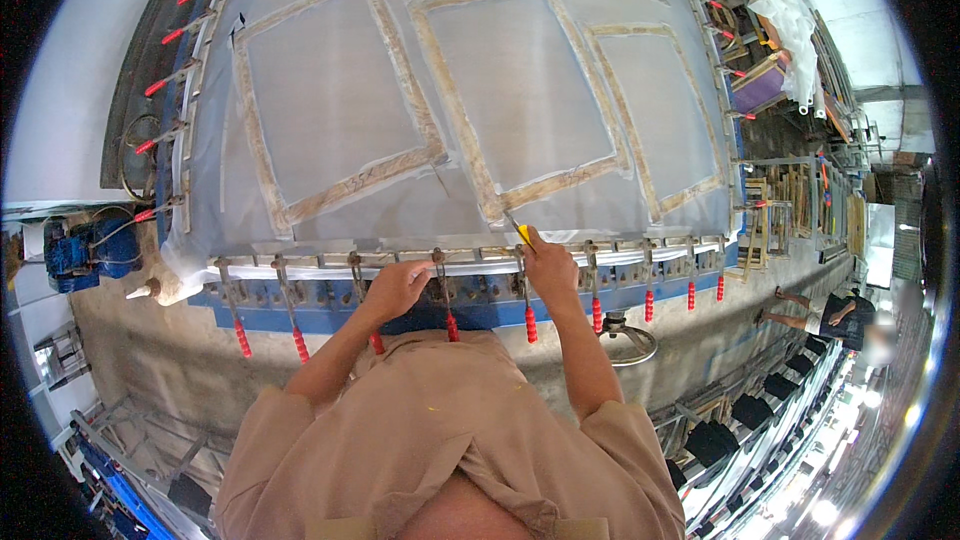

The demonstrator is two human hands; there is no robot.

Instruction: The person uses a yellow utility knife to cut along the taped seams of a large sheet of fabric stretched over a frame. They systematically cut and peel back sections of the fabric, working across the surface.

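One yellow-handled tool (524, 234), gripped by the right hand (550, 265), slants forward-left of its fingers toward a tan frame (492, 207); whether the left hand (399, 289) pinches anything, I cannot tell.

A loose tan shirt (400, 430) covers the torso and shoulders, its plain cloth creased softly across the front, where small yellow marks (433, 408) show. The wide, short sleeves (630, 450) leave the forearms (585, 355) and hands (402, 288) bare. A pointed opening (467, 465) parts the fabric below the neck.
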